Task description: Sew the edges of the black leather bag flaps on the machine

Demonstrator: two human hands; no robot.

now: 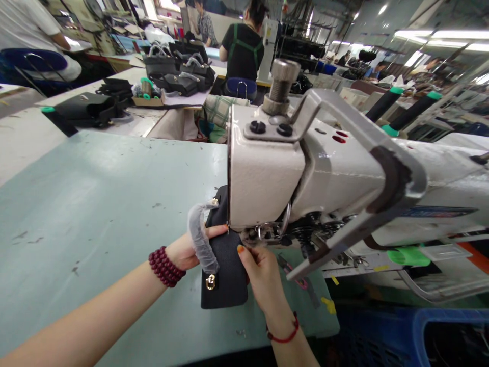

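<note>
Right now the left hand (183,252) and right hand (262,278) both grip the small black bag (225,278), pinned under the sewing machine (267,173) head on the green table (95,204), stitching seemingly underway, its wrapped handle (202,239) still covered.

Both forearms reach in from the bottom edge, converging toward centre. Left hand (182,251) — dark red bead bracelet on the wrist, thumb stretched right, fingers hidden behind what it grips. Right hand (262,278) — thin red cord at the wrist, fingers curled, orange-painted thumbnail up, pinching.
</note>
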